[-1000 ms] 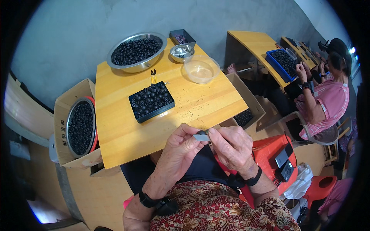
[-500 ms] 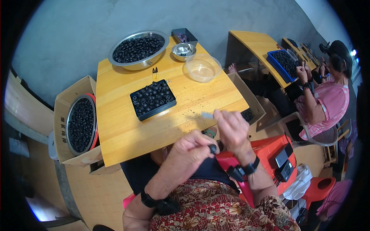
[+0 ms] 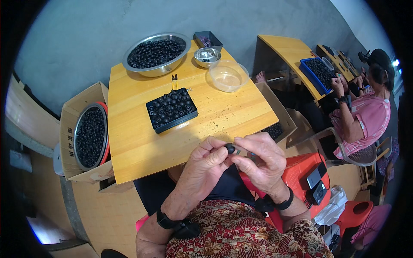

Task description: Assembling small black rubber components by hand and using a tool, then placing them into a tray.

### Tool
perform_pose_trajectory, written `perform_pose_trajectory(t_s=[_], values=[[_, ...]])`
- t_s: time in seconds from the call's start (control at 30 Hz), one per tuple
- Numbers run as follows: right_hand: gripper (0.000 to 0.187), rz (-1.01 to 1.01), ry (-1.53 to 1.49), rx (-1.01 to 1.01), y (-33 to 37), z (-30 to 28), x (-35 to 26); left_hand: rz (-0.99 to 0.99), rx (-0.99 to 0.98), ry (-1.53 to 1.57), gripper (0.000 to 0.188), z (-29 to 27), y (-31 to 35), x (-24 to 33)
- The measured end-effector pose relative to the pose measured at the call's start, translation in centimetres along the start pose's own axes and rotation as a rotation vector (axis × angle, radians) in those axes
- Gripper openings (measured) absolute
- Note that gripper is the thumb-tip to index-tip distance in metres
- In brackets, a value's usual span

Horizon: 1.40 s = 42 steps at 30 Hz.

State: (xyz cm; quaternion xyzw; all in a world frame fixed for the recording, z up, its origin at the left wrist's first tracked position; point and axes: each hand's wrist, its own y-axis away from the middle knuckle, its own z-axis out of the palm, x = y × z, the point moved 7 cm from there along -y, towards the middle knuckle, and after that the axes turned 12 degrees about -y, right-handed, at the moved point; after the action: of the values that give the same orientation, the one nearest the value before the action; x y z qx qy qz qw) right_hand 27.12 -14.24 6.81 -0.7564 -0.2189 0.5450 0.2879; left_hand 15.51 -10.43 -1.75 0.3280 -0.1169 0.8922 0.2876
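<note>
Between the thumb and fingers of my left hand (image 3: 204, 165) is a small round black part (image 3: 230, 148), gripped just beyond the table's front edge. My right hand (image 3: 262, 161) pinches a slim tool, mostly hidden by the fingers, and meets the black part from the right. A black tray (image 3: 176, 122) on the yellow wooden table (image 3: 146, 161) holds many similar black parts (image 3: 172, 105). Yellow-handled thread snips (image 3: 174, 82) lie behind the tray. My fingers hide where the tool touches the part.
A large steel bowl (image 3: 183, 56) of black parts stands at the back, near a small metal bowl (image 3: 213, 64), a dark box (image 3: 220, 43) and a clear plastic bowl (image 3: 245, 77). Left is a cardboard box (image 3: 69, 133); right, a red stool (image 3: 297, 165). A co-worker (image 3: 359, 107) sits farther right.
My right hand has come down and left, bringing its tool against the black part. My left hand has moved slightly up and left, still holding the part.
</note>
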Motion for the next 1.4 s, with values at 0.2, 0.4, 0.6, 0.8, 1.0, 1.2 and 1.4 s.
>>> perform_pose_trajectory(t_s=[0.2,0.4,0.6,0.8,1.0,1.2,1.4], values=[[0.043,-0.228,0.222,-0.069,0.4,0.6,-1.0,0.003,0.035,-0.020,0.012,0.2,0.0,-0.1],[0.046,-0.315,0.304,-0.075,0.8,0.7,-1.7,-0.017,-0.012,0.002,0.011,0.3,0.0,-0.1],[0.031,0.077,0.002,0.070,0.3,-0.1,0.9,-0.008,0.026,0.000,0.010,0.0,-0.2,-0.3],[0.027,0.162,-0.096,-0.054,0.0,-0.3,2.2,0.027,0.059,-0.039,0.011,-0.6,-0.1,-0.2],[0.025,0.196,-0.180,-0.140,-0.3,-0.3,2.5,-0.076,0.058,-0.034,0.013,-0.4,-0.3,-0.4],[0.030,0.232,-0.293,-0.204,-0.5,-0.1,2.9,-0.109,0.015,0.009,0.016,-0.4,-0.3,-0.7],[0.033,0.183,-0.240,-0.193,-0.3,-0.3,2.6,-0.051,-0.027,-0.021,0.020,-0.1,-0.4,-0.5]])
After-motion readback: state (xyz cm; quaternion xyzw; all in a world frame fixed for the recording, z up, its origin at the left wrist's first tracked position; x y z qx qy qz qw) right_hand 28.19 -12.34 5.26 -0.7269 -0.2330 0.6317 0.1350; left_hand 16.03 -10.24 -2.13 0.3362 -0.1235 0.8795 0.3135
